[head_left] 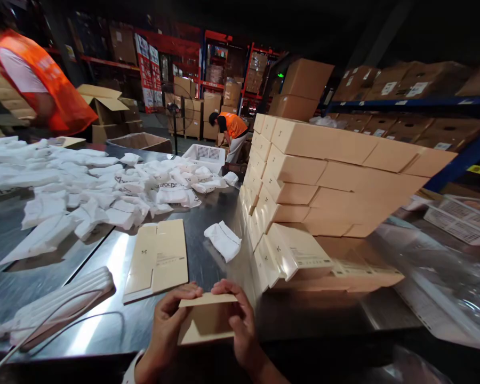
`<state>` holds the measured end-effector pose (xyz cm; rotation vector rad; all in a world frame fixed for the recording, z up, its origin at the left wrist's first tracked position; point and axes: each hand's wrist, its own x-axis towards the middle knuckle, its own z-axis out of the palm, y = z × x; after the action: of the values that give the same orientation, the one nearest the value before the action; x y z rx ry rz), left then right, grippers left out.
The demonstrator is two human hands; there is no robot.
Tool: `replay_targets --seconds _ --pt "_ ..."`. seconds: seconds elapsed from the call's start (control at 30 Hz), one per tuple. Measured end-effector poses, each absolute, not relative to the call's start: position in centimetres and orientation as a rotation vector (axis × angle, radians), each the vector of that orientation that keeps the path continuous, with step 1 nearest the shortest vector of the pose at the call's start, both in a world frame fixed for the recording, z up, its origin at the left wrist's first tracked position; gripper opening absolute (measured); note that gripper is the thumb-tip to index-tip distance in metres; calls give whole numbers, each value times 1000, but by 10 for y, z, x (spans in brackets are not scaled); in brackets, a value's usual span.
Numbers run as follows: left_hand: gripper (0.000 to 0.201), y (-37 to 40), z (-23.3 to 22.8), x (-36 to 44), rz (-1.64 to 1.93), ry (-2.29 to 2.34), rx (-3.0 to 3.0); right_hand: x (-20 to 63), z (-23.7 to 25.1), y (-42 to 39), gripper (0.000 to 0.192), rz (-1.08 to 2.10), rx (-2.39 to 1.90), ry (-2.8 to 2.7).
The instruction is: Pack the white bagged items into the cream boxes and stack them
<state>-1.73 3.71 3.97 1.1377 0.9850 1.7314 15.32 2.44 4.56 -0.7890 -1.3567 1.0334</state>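
1. Small tan cardboard box (206, 320); plain, matte, unprinted on the faces in view; held at the near edge of the steel table, just in front of the flat box blank.
2. Gripped from both sides, left hand (166, 325) on its left edge, right hand (243, 322) on its right; top flap (208, 300) raised and pinched under the fingertips; tilted slightly toward the camera.

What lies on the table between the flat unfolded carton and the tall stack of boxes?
One small white packet lies there on the bare metal table, shown in the head view.
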Motion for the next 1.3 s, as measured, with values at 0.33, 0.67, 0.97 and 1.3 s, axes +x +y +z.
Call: replay_targets --seconds 0.33,0.67,0.97,1.3 --pt "33 42 28 -38 1776 659 2384 166 40 43 26 253 -469 -1904" --pt "24 37 40 -29 1730 650 2359 160 36 36 19 181 -549 -1837" --pt "24 37 40 -37 1574 624 2466 160 40 30 18 184 -598 -1829" --pt "25 29 34 -32 1639 706 2235 169 43 29 17 -187 -595 -1945"
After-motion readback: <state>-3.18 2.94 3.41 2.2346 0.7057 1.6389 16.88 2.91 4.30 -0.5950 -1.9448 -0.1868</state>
